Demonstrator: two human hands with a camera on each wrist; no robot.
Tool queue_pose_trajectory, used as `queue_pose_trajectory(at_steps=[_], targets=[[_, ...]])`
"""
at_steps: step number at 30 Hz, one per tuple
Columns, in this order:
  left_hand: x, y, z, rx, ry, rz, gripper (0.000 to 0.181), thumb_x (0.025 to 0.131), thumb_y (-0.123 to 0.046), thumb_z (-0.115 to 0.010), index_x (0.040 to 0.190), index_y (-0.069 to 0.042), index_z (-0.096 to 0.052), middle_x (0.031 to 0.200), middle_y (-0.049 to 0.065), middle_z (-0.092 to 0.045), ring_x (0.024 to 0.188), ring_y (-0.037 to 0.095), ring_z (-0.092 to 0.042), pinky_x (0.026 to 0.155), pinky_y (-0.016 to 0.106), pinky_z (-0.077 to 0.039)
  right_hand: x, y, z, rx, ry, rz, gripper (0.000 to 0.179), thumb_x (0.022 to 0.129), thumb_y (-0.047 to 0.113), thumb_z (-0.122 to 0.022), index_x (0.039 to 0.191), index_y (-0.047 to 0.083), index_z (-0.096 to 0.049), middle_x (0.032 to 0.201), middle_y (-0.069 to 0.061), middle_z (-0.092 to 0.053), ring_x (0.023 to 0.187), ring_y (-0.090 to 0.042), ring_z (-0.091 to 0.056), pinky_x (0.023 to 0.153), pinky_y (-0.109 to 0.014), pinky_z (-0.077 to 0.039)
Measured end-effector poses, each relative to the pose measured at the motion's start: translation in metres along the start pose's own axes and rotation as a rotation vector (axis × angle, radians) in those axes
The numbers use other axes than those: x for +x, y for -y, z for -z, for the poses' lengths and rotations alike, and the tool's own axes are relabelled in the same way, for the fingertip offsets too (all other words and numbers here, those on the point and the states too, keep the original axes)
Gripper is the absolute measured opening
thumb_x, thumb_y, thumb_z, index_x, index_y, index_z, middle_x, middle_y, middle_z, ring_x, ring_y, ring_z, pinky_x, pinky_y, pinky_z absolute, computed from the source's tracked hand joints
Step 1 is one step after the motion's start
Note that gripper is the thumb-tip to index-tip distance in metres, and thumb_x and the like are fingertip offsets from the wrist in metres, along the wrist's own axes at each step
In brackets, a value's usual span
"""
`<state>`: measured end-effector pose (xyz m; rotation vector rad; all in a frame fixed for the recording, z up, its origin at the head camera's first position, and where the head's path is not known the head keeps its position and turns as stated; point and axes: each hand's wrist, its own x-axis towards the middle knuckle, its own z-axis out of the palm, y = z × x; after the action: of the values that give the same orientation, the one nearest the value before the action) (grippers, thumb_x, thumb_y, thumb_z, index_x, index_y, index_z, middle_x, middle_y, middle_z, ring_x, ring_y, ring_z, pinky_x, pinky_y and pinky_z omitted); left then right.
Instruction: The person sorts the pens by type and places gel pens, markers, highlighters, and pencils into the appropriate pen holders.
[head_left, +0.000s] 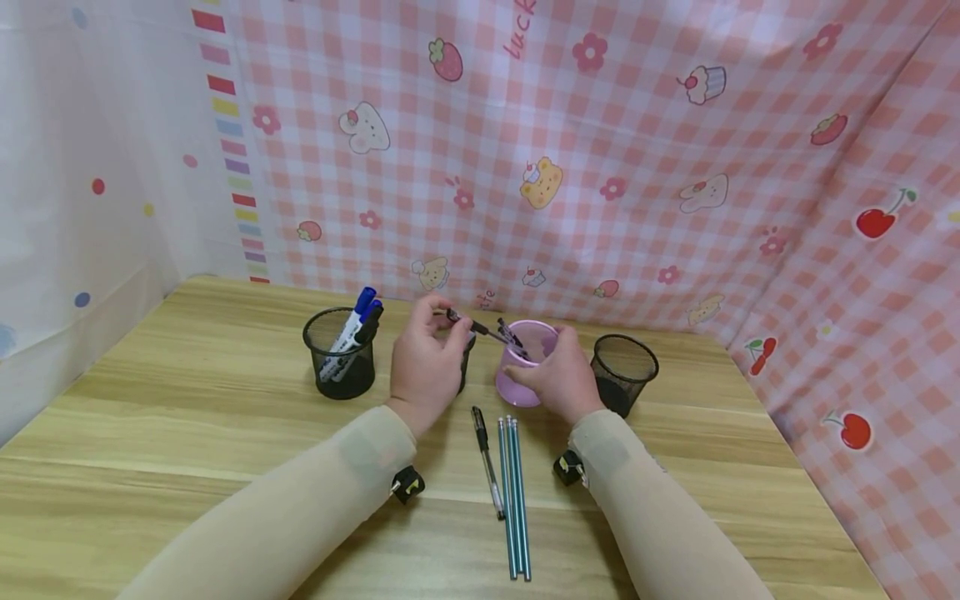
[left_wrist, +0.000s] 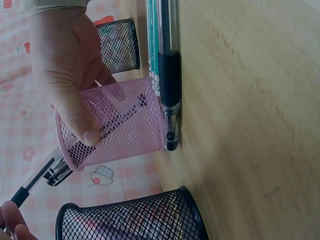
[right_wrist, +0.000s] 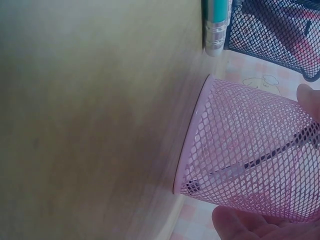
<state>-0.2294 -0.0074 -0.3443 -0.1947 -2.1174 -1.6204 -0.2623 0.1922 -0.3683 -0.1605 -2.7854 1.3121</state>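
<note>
My left hand (head_left: 426, 367) pinches a black gel pen (head_left: 480, 327) between thumb and fingers, slanting it down to the right. Its lower end is at the mouth of a pink mesh pen cup (head_left: 516, 393). Around that cup's right side, my right hand (head_left: 566, 379) holds it, thumb across the front. Seen through the mesh in the right wrist view, another pen (right_wrist: 235, 170) leans inside the cup. Below the cup on the table lie a black-capped gel pen (head_left: 483, 446) and several teal pencils (head_left: 514, 500), side by side.
A black mesh cup (head_left: 345, 385) at left contains blue- and black-capped markers (head_left: 348, 333). Another black mesh cup (head_left: 467, 362) is mostly hidden behind my left hand. A third black cup (head_left: 622, 379) stands right of my right hand. A checked cloth (head_left: 480, 167) hangs behind the table.
</note>
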Motion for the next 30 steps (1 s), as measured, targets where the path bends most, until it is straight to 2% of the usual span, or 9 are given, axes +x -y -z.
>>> queue_pose_trajectory(at_steps=[6, 19, 27, 30], targets=[[-0.002, 0.001, -0.004, 0.024, 0.013, -0.025, 0.025, 0.104, -0.018, -0.068, 0.127, -0.011, -0.060, 0.115, 0.013, -0.078, 0.101, 0.025, -0.077, 0.084, 0.038, -0.064, -0.001, 0.000, 0.000, -0.004, -0.005, 0.013, 0.106, 0.077, 0.035, -0.096, 0.154, 0.002, -0.032, 0.148, -0.022, -0.053, 0.139, -0.038, -0.053, 0.119, -0.051, -0.044], [-0.004, 0.001, -0.011, 0.088, 0.067, -0.024, 0.020, 0.107, -0.023, -0.064, 0.125, -0.015, -0.069, 0.109, 0.005, -0.078, 0.075, 0.015, -0.068, 0.068, 0.031, -0.057, -0.001, 0.000, 0.000, -0.011, -0.008, 0.023, 0.110, 0.076, 0.036, -0.096, 0.156, 0.001, -0.030, 0.148, -0.023, -0.053, 0.138, -0.038, -0.054, 0.118, -0.051, -0.045], [-0.005, 0.000, -0.015, 0.156, 0.087, -0.019, 0.023, 0.107, -0.025, -0.063, 0.126, -0.016, -0.071, 0.115, 0.002, -0.080, 0.095, 0.018, -0.075, 0.080, 0.036, -0.061, -0.001, 0.001, 0.000, -0.005, -0.001, 0.016, 0.112, 0.075, 0.035, -0.096, 0.157, 0.000, -0.029, 0.149, -0.024, -0.052, 0.139, -0.039, -0.054, 0.118, -0.051, -0.045], [-0.006, 0.000, -0.016, 0.170, 0.089, -0.031, 0.023, 0.107, -0.024, -0.063, 0.126, -0.015, -0.072, 0.115, 0.003, -0.080, 0.096, 0.019, -0.076, 0.082, 0.038, -0.062, -0.001, 0.001, 0.000, -0.006, -0.002, 0.015, 0.111, 0.076, 0.035, -0.096, 0.157, 0.000, -0.029, 0.150, -0.024, -0.052, 0.139, -0.039, -0.054, 0.118, -0.052, -0.045]])
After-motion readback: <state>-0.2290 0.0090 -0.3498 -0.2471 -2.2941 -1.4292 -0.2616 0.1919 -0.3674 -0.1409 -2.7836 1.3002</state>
